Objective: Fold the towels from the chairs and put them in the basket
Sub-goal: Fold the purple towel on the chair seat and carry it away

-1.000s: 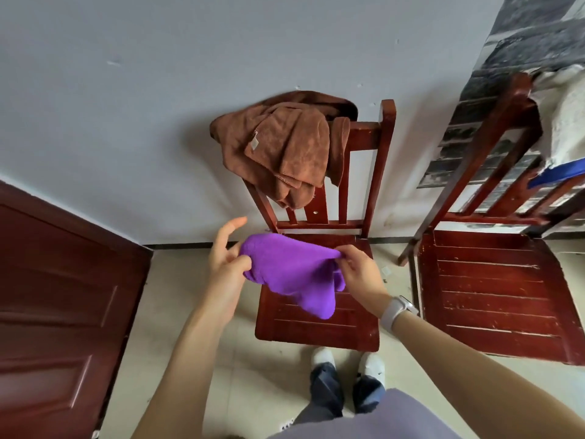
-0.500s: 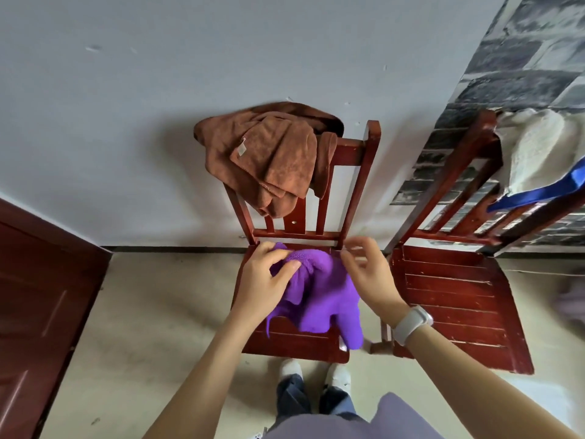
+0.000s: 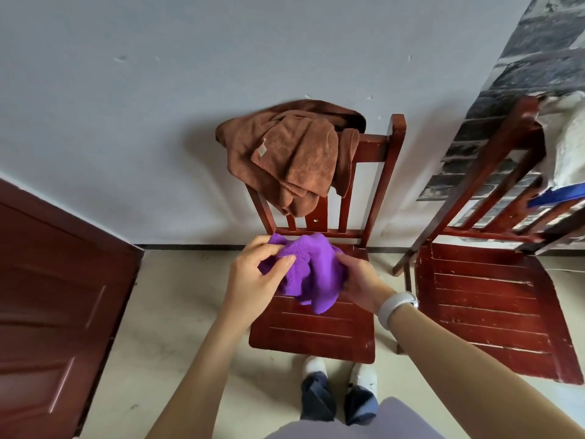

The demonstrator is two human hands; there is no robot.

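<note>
From the head view, the left hand (image 3: 253, 280) and right hand (image 3: 361, 285) both pinch a bunched purple towel (image 3: 308, 272) above the near chair (image 3: 316, 331). A brown towel (image 3: 291, 156) drapes over its backrest; a second chair (image 3: 487, 299) stands right.

A pale grey-white painted wall (image 3: 158, 106), marked by small chips, is seen behind two dark red wooden chairs (image 3: 316, 331) (image 3: 493, 312) set side by side on a beige tiled floor (image 3: 164, 327). A dark skirting strip (image 3: 190, 247) is run along the wall's foot. A dark red panelled door (image 3: 47, 312) is seen at left, and grey brick-patterned wall covering (image 3: 522, 74) at upper right.
</note>
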